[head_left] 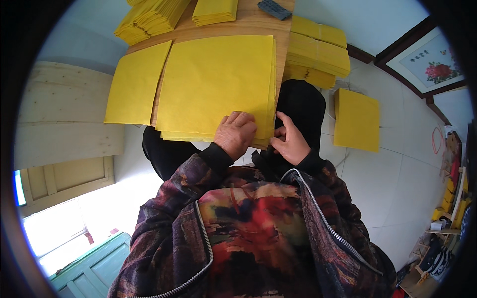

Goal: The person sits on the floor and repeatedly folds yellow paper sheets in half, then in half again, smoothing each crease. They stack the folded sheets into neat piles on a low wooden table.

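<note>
A stack of large yellow paper sheets [213,84] lies in front of me on the wooden table [258,25], its lower layers fanned slightly at the near edge. My left hand [235,134] rests on the near edge of the top sheet with its fingers curled in. Whatever may be under those fingers is hidden. At the near right corner, my right hand [292,140] has thumb and fingers closed at the edge of the sheets, the index finger along the side. To the left is another flat yellow piece [136,84], separated by a narrow gap.
Folded yellow stacks [151,20] and a smaller yellow bundle [214,11] sit at the table's far side, near a dark grey item [274,9]. Tied yellow bundles [318,49] stand right of the table. A yellow block [356,120] is on the tiled floor [370,184].
</note>
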Demonstrator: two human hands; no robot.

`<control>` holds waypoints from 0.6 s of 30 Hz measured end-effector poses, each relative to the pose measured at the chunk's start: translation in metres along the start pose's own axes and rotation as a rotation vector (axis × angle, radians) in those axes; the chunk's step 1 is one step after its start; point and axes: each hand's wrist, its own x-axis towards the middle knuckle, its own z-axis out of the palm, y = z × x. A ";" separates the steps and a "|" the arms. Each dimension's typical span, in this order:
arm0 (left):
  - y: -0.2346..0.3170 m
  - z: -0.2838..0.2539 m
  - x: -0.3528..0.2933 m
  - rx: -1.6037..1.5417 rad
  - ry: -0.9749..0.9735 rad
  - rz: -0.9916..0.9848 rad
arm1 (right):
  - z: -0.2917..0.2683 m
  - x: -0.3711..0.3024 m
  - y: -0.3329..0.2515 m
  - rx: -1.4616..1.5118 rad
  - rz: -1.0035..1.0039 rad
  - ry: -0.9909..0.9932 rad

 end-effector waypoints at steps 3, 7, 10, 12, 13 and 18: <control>0.004 -0.002 -0.001 -0.043 0.027 -0.024 | 0.004 -0.001 0.000 -0.084 -0.018 0.072; 0.008 -0.005 -0.002 -0.070 0.011 -0.035 | 0.003 -0.004 -0.002 -0.061 -0.053 0.095; 0.008 -0.005 -0.001 -0.035 -0.021 -0.014 | 0.003 -0.004 -0.004 0.046 -0.063 0.090; 0.007 -0.003 -0.001 0.021 -0.009 0.029 | 0.003 -0.004 -0.005 0.089 -0.076 0.085; 0.007 -0.002 0.000 0.050 0.000 0.054 | 0.003 -0.004 -0.005 0.113 -0.071 0.084; 0.004 0.001 0.000 0.162 0.025 0.148 | 0.005 -0.001 -0.005 -0.050 -0.070 0.134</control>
